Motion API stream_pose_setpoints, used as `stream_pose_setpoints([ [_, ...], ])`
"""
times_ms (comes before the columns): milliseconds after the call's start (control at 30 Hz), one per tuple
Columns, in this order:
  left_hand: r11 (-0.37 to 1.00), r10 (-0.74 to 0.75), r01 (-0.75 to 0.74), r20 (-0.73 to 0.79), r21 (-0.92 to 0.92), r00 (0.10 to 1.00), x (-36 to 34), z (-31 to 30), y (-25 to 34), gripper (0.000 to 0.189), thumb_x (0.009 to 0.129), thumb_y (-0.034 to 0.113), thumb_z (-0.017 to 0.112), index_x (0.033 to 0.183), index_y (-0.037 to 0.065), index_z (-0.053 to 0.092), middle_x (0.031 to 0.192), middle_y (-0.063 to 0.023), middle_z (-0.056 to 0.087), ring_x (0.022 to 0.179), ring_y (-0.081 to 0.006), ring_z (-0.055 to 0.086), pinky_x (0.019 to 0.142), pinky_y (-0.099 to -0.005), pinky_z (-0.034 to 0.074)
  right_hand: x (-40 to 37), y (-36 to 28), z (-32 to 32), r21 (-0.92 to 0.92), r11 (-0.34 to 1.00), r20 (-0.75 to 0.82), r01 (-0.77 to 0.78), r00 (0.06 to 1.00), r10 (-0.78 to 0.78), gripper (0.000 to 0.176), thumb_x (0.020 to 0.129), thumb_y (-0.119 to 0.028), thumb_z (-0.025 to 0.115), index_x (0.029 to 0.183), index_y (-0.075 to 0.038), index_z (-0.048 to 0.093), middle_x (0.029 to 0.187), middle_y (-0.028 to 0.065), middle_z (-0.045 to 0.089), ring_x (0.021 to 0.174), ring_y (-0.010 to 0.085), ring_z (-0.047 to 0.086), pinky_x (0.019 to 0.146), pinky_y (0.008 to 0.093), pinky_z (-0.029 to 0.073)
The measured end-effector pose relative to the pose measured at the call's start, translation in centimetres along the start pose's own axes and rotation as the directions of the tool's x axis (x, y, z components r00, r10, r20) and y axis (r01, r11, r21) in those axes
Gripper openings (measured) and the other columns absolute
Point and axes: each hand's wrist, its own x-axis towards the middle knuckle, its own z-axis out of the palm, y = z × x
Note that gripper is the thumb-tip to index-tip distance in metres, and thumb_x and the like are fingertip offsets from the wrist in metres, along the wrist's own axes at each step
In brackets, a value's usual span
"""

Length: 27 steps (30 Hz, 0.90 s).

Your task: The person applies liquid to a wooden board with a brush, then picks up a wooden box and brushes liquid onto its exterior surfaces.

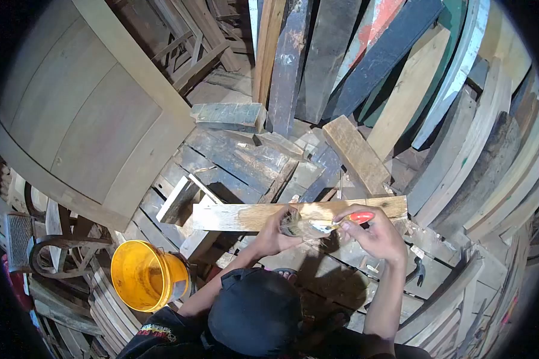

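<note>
My right hand (371, 234) is closed round the red handle of a paintbrush (360, 217), held level with its head pointing left. The brush's tan, frayed bristles (305, 230) reach my left hand (273, 232), whose fingers curl round their end. Behind both hands lies a long wooden board (227, 217), crosswise on pieces of wood. Its left end is pale, and the stretch towards the right looks more golden brown. The hands and brush overlap the board's near edge in this view.
A yellow bucket (139, 276) stands at the left. A hammer (417, 272) lies on the slatted floor at the right. Wood blocks (229, 116) lie beyond the board. Many planks (410, 90) lean at the back and right; a large wooden panel (84, 113) leans at the left.
</note>
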Motion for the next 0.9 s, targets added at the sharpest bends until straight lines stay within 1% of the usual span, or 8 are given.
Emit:
stream_pose_setpoints([
  [167, 1.000, -0.002, 0.005, 0.106, -0.023, 0.994, 0.7, 0.2, -0.2, 0.053, 0.079, 0.012, 0.092, 0.119, 0.002, 0.059, 0.113, -0.0038, 0.063, 0.110, -0.0124, 0.057, 0.099, -0.0305, 0.047, -0.7, -2.0, -0.6, -0.149, 0.989, 0.009, -0.009, 1.000, 0.010, 0.020, 0.099, -0.012, 0.075, 0.115, 0.000, 0.075, 0.095, 0.0084, 0.076, 0.084, 0.0135, 0.070, 0.079, 0.0328, 0.057],
  [367, 0.998, 0.008, -0.018, 0.176, 0.060, 0.984, 1.1, 0.8, 2.4, 0.050, 0.080, 0.015, 0.087, 0.120, 0.000, 0.060, 0.107, -0.0069, 0.066, 0.103, -0.0134, 0.061, 0.095, -0.0338, 0.051, -0.9, -1.9, 0.1, -0.287, 0.956, -0.041, 0.067, 0.996, -0.082, 0.022, 0.095, -0.013, 0.078, 0.114, -0.001, 0.076, 0.102, 0.0148, 0.079, 0.092, 0.0239, 0.077, 0.086, 0.0354, 0.057],
  [467, 0.960, -0.123, 0.060, 0.221, 0.274, 0.968, 1.3, 1.1, 2.2, 0.051, 0.081, 0.015, 0.085, 0.122, -0.002, 0.060, 0.108, -0.0102, 0.070, 0.101, -0.0135, 0.064, 0.092, -0.0354, 0.054, -0.9, -2.3, 0.3, -0.335, 0.938, 0.009, 0.090, 0.996, -0.093, 0.023, 0.095, -0.014, 0.078, 0.114, -0.002, 0.076, 0.101, 0.0182, 0.078, 0.090, 0.0294, 0.077, 0.085, 0.0374, 0.057],
  [567, 0.964, -0.255, 0.231, 0.222, 0.128, 0.941, 1.3, 1.7, 3.9, 0.054, 0.081, 0.015, 0.085, 0.126, -0.004, 0.060, 0.114, -0.0132, 0.072, 0.103, -0.0148, 0.066, 0.091, -0.0356, 0.055, -0.7, -2.8, 0.3, -0.293, 0.947, -0.018, 0.134, 0.989, -0.146, 0.022, 0.097, -0.014, 0.075, 0.113, 0.001, 0.075, 0.100, 0.0177, 0.078, 0.089, 0.0288, 0.077, 0.083, 0.0376, 0.057],
  [633, 0.993, -0.115, 0.110, 0.135, 0.038, 0.984, 1.1, 2.3, 3.9, 0.059, 0.081, 0.014, 0.085, 0.131, -0.005, 0.060, 0.118, -0.0146, 0.072, 0.107, -0.0152, 0.066, 0.094, -0.0337, 0.055, -0.4, -2.0, 0.2, -0.246, 0.950, -0.082, 0.191, 0.973, -0.217, 0.022, 0.097, -0.013, 0.075, 0.113, 0.002, 0.075, 0.100, 0.0169, 0.079, 0.090, 0.0278, 0.077, 0.082, 0.0372, 0.057],
  [700, 0.999, 0.039, -0.037, 0.057, -0.039, 0.998, 1.1, 2.7, 2.8, 0.061, 0.081, 0.013, 0.085, 0.133, -0.005, 0.060, 0.119, -0.0144, 0.072, 0.109, -0.0152, 0.066, 0.097, -0.0338, 0.055, -0.3, -0.6, 0.3, -0.108, 0.990, -0.152, 0.090, 0.983, -0.106, 0.020, 0.101, -0.013, 0.073, 0.112, 0.003, 0.076, 0.094, 0.0121, 0.078, 0.083, 0.0199, 0.073, 0.078, 0.0343, 0.056],
  [833, 1.000, 0.001, 0.002, -0.101, 0.028, 0.995, 1.1, 2.9, 0.6, 0.056, 0.080, -0.005, 0.083, 0.131, -0.003, 0.060, 0.125, -0.0087, 0.068, 0.114, -0.0156, 0.063, 0.100, -0.0343, 0.053, 0.3, 0.6, 1.6, -0.012, 1.000, -0.301, 0.006, 0.954, -0.009, 0.020, 0.104, -0.014, 0.069, 0.110, 0.004, 0.076, 0.086, 0.0069, 0.075, 0.076, 0.0131, 0.068, 0.072, 0.0310, 0.055],
  [900, 0.987, 0.050, -0.017, -0.201, 0.163, 0.978, 1.0, 2.8, -0.6, 0.056, 0.078, 0.001, 0.085, 0.127, -0.002, 0.060, 0.117, -0.0107, 0.069, 0.110, -0.0175, 0.064, 0.095, -0.0349, 0.054, 0.9, 0.8, 2.7, -0.049, 0.999, -0.346, 0.016, 0.938, -0.032, 0.019, 0.106, -0.010, 0.067, 0.112, 0.006, 0.075, 0.088, 0.0075, 0.076, 0.077, 0.0133, 0.072, 0.068, 0.0296, 0.057],
])
